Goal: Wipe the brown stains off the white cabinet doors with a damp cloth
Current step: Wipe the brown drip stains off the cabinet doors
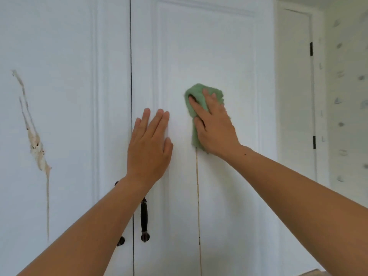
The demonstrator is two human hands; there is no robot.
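While the right hand (215, 128) presses the green cloth (196, 90) flat against the right cabinet door (219, 46) at centre frame, its fingers (199, 108) lie straight and slightly spread over the fabric, with the thumb along the cloth's left edge. The left hand (149, 144) rests flat on the same door just left of it, fingers (159, 120) straight and close together, gripping nothing.

A thin brown drip (197, 196) runs down from under the cloth toward the bottom of the frame. A thicker brown smear (36, 144) sits untouched on the left door (59, 46), at the left of the frame. A dark handle (144, 218) hangs below the left wrist.

The cloth looks soft, light and limp, so it will likely bunch or slip unless pinned under palm and fingers together. Holding it there, with the thumb catching an edge, seems the surest grip. The dried smear may need firmer rubbing.
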